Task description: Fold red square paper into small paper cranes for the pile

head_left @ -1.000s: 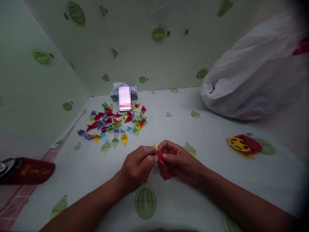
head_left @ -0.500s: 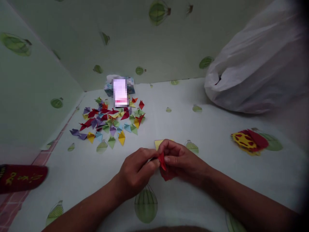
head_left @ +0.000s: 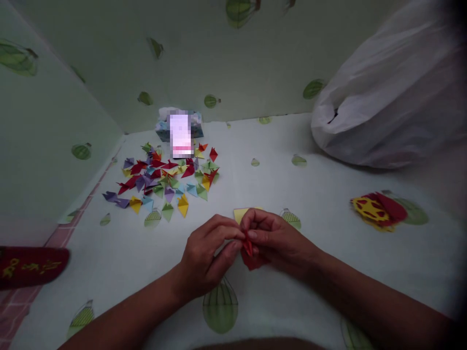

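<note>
Head view — left hand (head_left: 207, 255) and right hand (head_left: 281, 240) pinch red paper (head_left: 252, 260) — mostly hidden.

Between the left hand (head_left: 206, 257) and the right hand (head_left: 282, 240), the red paper piece (head_left: 251, 256) sank lower and showed less. The left fingers (head_left: 233, 232) closed over its top, and more of the yellow sheet (head_left: 241, 214) behind showed.

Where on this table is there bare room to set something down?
Bare cloth: between the folded paper pile and the white plastic bag, between the right hand and the red-and-yellow paper, and between the left hand and the red object. Crowded: the pile, and the hands pinching the red paper.
</note>
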### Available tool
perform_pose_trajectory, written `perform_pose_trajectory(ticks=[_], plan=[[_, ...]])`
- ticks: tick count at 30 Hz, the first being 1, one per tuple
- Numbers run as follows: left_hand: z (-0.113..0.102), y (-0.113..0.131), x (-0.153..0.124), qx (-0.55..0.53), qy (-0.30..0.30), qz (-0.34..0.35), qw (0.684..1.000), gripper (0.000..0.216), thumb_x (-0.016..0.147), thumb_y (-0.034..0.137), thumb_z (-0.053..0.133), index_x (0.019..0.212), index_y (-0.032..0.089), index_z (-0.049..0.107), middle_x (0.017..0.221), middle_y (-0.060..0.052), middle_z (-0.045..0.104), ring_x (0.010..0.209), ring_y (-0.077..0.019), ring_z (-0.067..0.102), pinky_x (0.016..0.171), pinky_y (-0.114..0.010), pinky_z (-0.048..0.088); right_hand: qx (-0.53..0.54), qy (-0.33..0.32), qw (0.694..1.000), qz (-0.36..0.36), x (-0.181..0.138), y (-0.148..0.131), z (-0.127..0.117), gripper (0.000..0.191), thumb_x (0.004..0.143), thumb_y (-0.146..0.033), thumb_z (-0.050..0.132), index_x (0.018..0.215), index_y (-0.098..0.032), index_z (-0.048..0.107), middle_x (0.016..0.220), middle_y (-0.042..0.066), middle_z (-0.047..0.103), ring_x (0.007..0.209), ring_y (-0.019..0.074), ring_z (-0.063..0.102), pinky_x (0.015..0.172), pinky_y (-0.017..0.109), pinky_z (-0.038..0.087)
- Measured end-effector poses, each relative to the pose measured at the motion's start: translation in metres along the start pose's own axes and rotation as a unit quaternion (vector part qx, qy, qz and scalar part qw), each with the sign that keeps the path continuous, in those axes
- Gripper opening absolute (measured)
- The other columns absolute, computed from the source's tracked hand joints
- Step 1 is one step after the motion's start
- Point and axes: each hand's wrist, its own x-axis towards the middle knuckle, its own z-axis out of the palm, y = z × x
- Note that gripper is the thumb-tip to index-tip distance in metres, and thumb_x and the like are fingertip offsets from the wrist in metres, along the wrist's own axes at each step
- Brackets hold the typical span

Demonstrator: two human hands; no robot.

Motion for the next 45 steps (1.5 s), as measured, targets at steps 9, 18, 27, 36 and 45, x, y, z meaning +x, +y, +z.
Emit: perform_pose_trajectory(ticks=[9, 18, 27, 36, 45], plan=[[0.0047, 0.0021, 0.0000, 0.014, 0.030, -0.056, 0.998, 0.010, 0.088, 0.011, 0.064, 0.094, 0.017, 0.068, 0.090, -0.006, 0.065, 0.085, -0.0150, 0.064, 0.076, -0.028, 0.055, 0.006, 0.023, 1.000, -0.014, -0.0001, 0.0031, 0.0009, 0.016, 0.081, -0.020, 0.077, 0.084, -0.015, 0.063, 0.067, -0.001, 0.065, 0.057, 0.0062, 0.056, 0.059, 0.018, 0.046], [0.0071, 0.0060, 0.0008, -0.062, 0.018, -0.130, 0.989, 0.008, 0.082, 0.012, 0.071, 0.083, 0.018, 0.066, 0.089, -0.004, 0.061, 0.083, -0.0146, 0.061, 0.071, -0.026, 0.055, -0.011, 0.040, 0.999, -0.025, -0.0015, 0.0041, 0.0037, 0.017, 0.080, -0.023, 0.078, 0.083, -0.016, 0.063, 0.065, -0.003, 0.061, 0.057, 0.0067, 0.054, 0.057, 0.019, 0.043], [0.0076, 0.0049, 0.0012, -0.073, 0.012, -0.140, 0.987, 0.012, 0.081, 0.009, 0.072, 0.083, 0.018, 0.064, 0.090, -0.003, 0.060, 0.085, -0.0148, 0.060, 0.073, -0.027, 0.053, -0.015, 0.061, 0.997, -0.038, -0.0014, 0.0035, 0.0073, 0.017, 0.079, -0.022, 0.078, 0.080, -0.015, 0.062, 0.063, -0.003, 0.061, 0.056, 0.0061, 0.052, 0.057, 0.018, 0.041], [0.0069, 0.0047, 0.0016, -0.043, 0.020, -0.116, 0.992, 0.009, 0.082, 0.010, 0.070, 0.080, 0.017, 0.065, 0.091, -0.004, 0.061, 0.089, -0.0152, 0.061, 0.079, -0.028, 0.052, -0.004, 0.072, 0.997, -0.037, -0.0010, 0.0056, 0.0064, 0.020, 0.078, -0.023, 0.080, 0.081, -0.016, 0.062, 0.063, -0.002, 0.063, 0.055, 0.0069, 0.053, 0.057, 0.020, 0.041], [0.0069, 0.0022, 0.0031, -0.013, 0.006, -0.081, 0.997, 0.010, 0.083, 0.009, 0.068, 0.084, 0.018, 0.064, 0.091, -0.004, 0.063, 0.088, -0.0153, 0.061, 0.079, -0.029, 0.051, 0.003, 0.076, 0.996, -0.037, -0.0012, 0.0063, 0.0085, 0.020, 0.076, -0.022, 0.081, 0.079, -0.015, 0.062, 0.062, -0.003, 0.063, 0.055, 0.0065, 0.053, 0.057, 0.020, 0.042]])
